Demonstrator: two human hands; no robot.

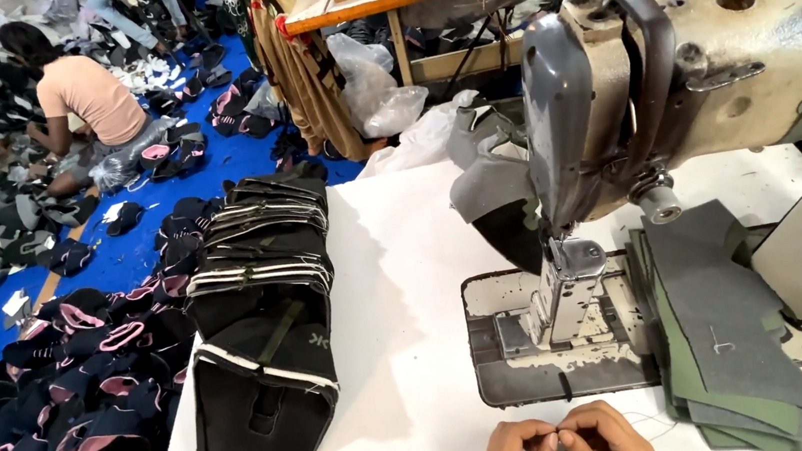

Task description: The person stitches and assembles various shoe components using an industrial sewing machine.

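Both hands, left hand (515, 449) and right hand (594, 438), pinch a thin thread (645, 421), fingers together. It could slip or snap if tugged. The sewing machine (612, 131) stands at twelve o'clock.

At centre left we see a stack of black shoe uppers (264, 302) on the white counter (406, 356). Grey fabric pieces (724, 320) lie at lower right. In the upper left, a person (85, 100) sits on the blue floor (123, 257).
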